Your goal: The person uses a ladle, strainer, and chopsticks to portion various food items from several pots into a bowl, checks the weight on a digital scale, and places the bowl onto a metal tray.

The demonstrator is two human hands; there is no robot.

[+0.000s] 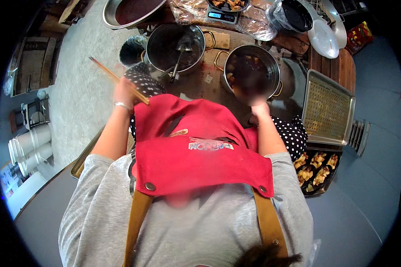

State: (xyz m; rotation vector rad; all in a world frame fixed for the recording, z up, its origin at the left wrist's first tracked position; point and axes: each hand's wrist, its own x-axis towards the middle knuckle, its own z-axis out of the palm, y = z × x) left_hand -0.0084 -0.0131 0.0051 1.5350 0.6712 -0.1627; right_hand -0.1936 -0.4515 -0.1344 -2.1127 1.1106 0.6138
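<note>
My left hand [124, 92] is closed around a pair of wooden chopsticks [103, 68], which point up and to the left. At the near edge of the right metal pot [227, 66], my right hand [259, 108] is closed on a dark, motion-blurred thing [251, 87] over the pot's near side; its kind cannot be made out. Dark liquid with pale pieces lies in that pot. The left metal pot [152, 57] holds dark contents, and a metal ladle [178, 62] leans in it with its handle toward me.
A digital scale [222, 17] bears a dark bowl of food [229, 5] at the back. A wide metal basin [109, 18] stands far left. On the right are a perforated metal tray [327, 107], several filled black containers [318, 159] and white plates [323, 39].
</note>
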